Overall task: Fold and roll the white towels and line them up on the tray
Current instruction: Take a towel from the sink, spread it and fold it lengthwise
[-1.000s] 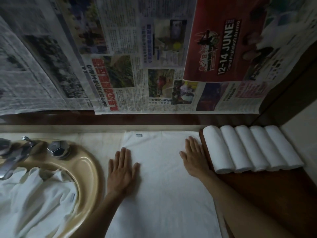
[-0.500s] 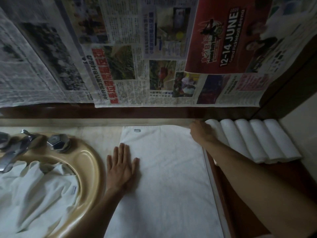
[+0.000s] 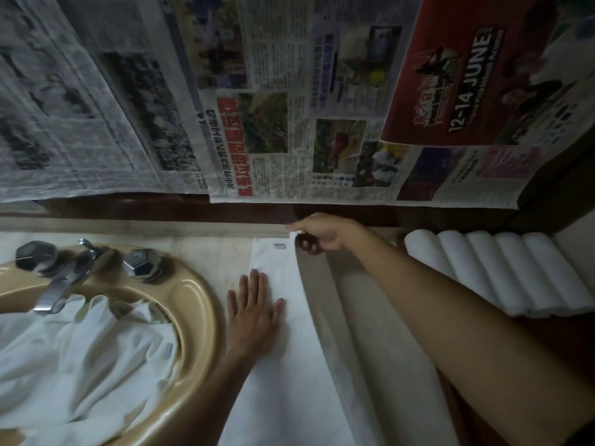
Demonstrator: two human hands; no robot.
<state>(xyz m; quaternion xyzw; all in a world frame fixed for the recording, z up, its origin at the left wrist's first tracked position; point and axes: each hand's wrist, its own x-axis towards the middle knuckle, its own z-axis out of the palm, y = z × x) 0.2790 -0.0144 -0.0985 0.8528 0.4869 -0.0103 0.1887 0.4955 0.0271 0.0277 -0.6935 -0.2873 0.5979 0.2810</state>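
Towel flat on worktop between sink and tray of rolls; soft, light, limp. My right hand pinches far corner, lifting right edge over. My left hand flat, fingers straight, pins left side. Best grip: corners, else cloth sags

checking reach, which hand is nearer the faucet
Left. The left hand lies flat on the towel just right of the sink, near the faucet; the right hand is farther right.
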